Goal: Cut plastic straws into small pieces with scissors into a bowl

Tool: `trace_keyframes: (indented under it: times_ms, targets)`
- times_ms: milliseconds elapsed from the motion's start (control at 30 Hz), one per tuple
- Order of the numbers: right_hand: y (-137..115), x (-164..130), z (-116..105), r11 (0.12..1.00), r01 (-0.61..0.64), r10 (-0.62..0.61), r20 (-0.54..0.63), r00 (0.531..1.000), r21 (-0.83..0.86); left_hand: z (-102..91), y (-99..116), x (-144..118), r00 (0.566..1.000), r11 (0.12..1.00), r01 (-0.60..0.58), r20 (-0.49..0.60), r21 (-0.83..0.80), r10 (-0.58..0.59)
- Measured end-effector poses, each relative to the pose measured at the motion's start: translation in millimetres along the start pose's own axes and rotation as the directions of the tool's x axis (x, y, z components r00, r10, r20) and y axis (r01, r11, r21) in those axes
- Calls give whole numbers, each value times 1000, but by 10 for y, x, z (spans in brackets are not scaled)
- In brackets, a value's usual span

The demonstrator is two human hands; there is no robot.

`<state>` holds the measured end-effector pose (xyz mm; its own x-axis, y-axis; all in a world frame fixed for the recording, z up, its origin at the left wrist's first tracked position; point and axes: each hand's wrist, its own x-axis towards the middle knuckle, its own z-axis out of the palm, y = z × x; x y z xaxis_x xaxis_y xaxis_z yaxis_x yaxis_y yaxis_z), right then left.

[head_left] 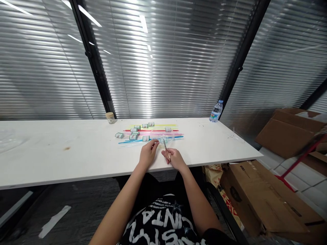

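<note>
In the head view my right hand (174,158) holds a pair of scissors (165,147), with the blades pointing away from me. My left hand (149,151) is beside it, fingertips pressed together near the blade tips. What those fingertips pinch is too small to make out. Just beyond the blades is something clear and crinkled, perhaps plastic wrap (170,139). Several small rolls with green-and-white labels (145,138) lie around it. Long thin coloured strips run sideways beneath them, among them a red strip (158,130) and a blue strip (125,142).
On the white table (84,153) stand a lidded jar (110,118) at back left and a water bottle (216,111) at back right. Clear plastic (10,139) lies far left. Cardboard boxes (270,197) crowd the floor at right. Blinds (163,68) rise behind.
</note>
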<state>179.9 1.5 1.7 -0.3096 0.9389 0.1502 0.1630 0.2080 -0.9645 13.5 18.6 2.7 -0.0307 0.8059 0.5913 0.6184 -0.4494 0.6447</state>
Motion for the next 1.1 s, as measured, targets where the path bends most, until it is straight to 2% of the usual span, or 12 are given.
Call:
trace_keyframes:
  times_ms: [633,1100]
  targets:
    - [10,7,4,998,-9,9,-5,1000,-61,4,-32,-6,997,997,-71,39,25,70]
    - [39,22,17,998,-25,24,-34,999,-49,-12,19,-15,998,999,-43,41,33,41]
